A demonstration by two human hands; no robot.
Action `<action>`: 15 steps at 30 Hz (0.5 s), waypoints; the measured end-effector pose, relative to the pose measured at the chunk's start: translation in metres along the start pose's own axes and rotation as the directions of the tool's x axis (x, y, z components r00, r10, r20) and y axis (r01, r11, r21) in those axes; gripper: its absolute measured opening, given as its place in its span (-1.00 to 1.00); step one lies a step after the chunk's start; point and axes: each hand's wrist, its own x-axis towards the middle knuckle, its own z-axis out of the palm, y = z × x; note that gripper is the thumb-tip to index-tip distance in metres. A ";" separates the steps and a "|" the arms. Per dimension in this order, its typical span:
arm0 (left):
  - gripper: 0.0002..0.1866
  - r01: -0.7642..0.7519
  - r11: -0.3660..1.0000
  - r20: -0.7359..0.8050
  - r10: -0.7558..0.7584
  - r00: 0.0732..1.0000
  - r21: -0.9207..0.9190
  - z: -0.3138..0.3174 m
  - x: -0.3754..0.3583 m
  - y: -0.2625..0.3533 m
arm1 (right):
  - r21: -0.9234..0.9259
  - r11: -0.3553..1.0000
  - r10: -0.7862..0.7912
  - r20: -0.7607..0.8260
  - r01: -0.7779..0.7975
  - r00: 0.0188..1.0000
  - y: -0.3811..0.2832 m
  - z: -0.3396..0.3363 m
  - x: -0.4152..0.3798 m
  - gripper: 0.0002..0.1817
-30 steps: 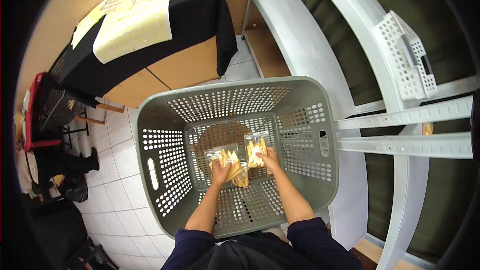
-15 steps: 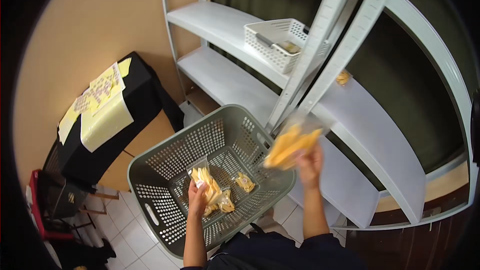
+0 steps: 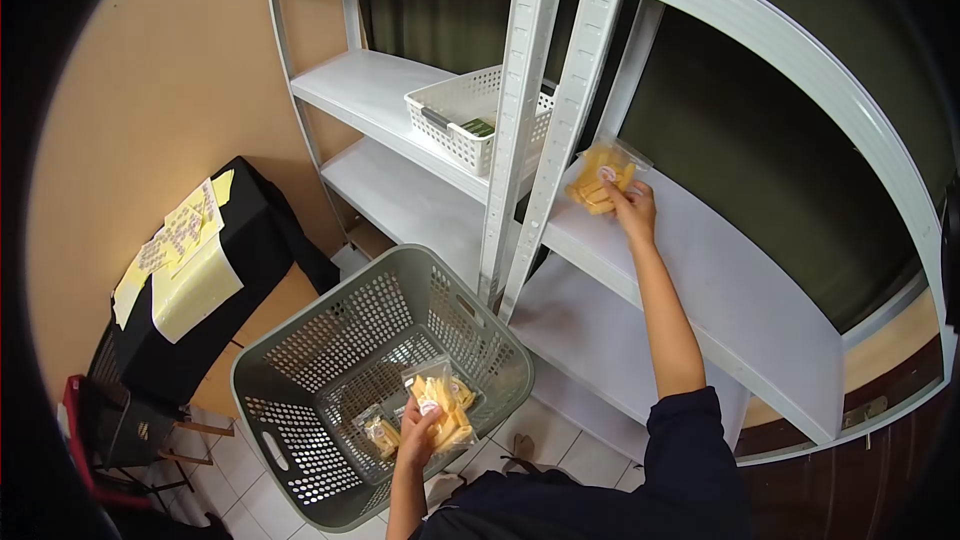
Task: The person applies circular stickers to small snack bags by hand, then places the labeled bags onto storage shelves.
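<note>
Over the shelf (image 3: 720, 250) on the right, my right hand (image 3: 634, 208) grips a clear plastic bag of yellow snack sticks (image 3: 602, 178) with a small round label. The far side of that shelf corner is hidden behind the bag. My left hand (image 3: 417, 432) holds another clear bag of yellow sticks (image 3: 440, 410), also labelled, above the large grey-green perforated basket (image 3: 330, 340). Down in the basket lie more small bags of yellow pieces (image 3: 380, 432), partly covered by the left hand and its bag.
On the left shelving unit stands a white perforated basket (image 3: 450, 100) with a dark green item (image 3: 478, 127) inside. Metal uprights (image 3: 515, 110) rise between the two units. Yellow printed sheets (image 3: 190, 270) lie on a black-covered table (image 3: 265, 230) at the left.
My right hand has carried its bag up and forward, from beside the basket to over the right shelf. My left hand still holds its bag above the basket. The view has shifted right.
</note>
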 end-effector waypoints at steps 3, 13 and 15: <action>-0.49 0.006 1.000 0.000 -0.006 1.000 0.024 0.007 0.001 -0.011 | -0.088 0.996 -0.010 0.027 0.013 1.000 0.001 0.015 -0.004 -0.23; -0.55 -0.004 1.000 -0.042 0.005 0.999 0.023 0.009 -0.005 -0.006 | -0.130 0.990 0.087 0.291 -0.050 0.953 -0.021 0.010 -0.030 -0.30; -0.55 -0.021 0.998 -0.042 0.024 0.999 0.065 0.012 -0.005 -0.004 | -0.299 0.943 -0.065 0.262 0.145 0.963 -0.009 0.013 -0.022 -0.33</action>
